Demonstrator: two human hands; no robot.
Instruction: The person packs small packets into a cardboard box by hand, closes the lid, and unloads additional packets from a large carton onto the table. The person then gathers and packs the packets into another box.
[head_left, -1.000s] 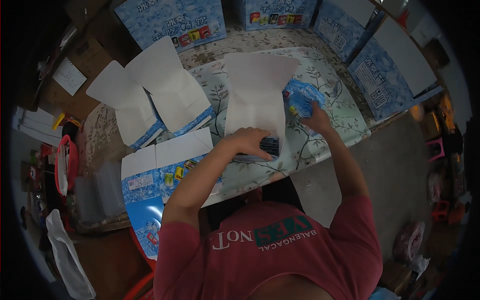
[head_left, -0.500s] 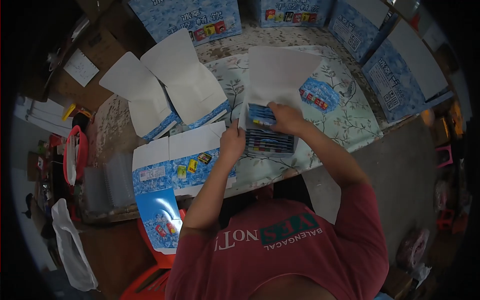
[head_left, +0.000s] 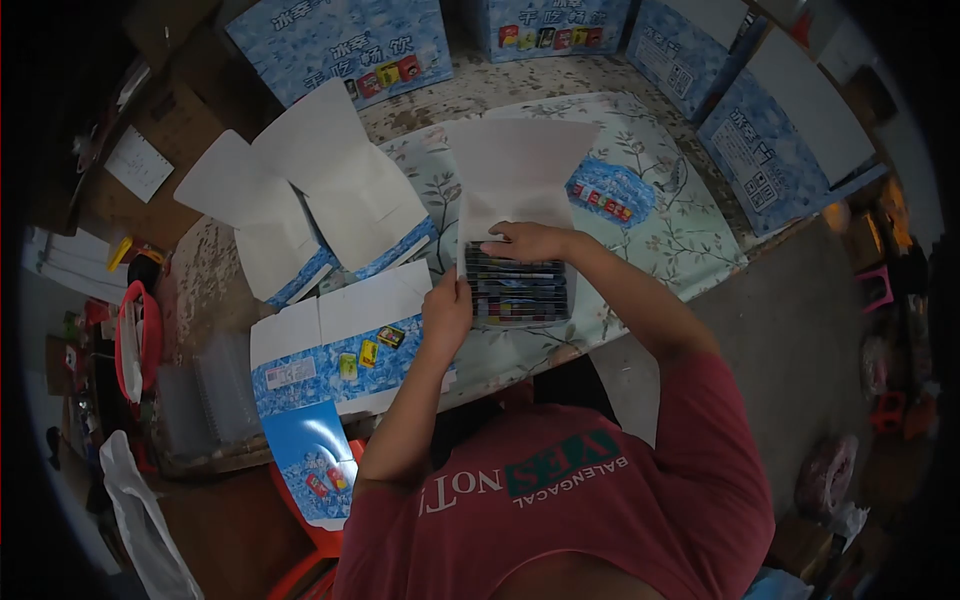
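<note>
An open white-lined box (head_left: 522, 160) stands on the floral cloth, its lid raised at the back. A row of thin, dark-edged packets (head_left: 520, 292) fills it, standing closely side by side. My left hand (head_left: 447, 310) grips the box's left wall, thumb at the upper edge. My right hand (head_left: 532, 243) lies over the back end of the row, fingers stretched to the left and touching the packets. Nothing separate shows in it, and its fingertips partly cover the packets beneath.
Two unfolded white cartons (head_left: 335, 190) lie at the left, beside a flat blue printed carton (head_left: 340, 365). Blue ice-patterned boxes (head_left: 350, 50) line the table's back and right. A printed blue cutout (head_left: 612, 192) rests on the cloth (head_left: 690, 245). Clear plastic sleeves (head_left: 225, 385) are at the left edge.
The bundle of blue packets that my right hand held above the box is now down among the others, and the hand rests over the row's back end. The view has shifted slightly.
</note>
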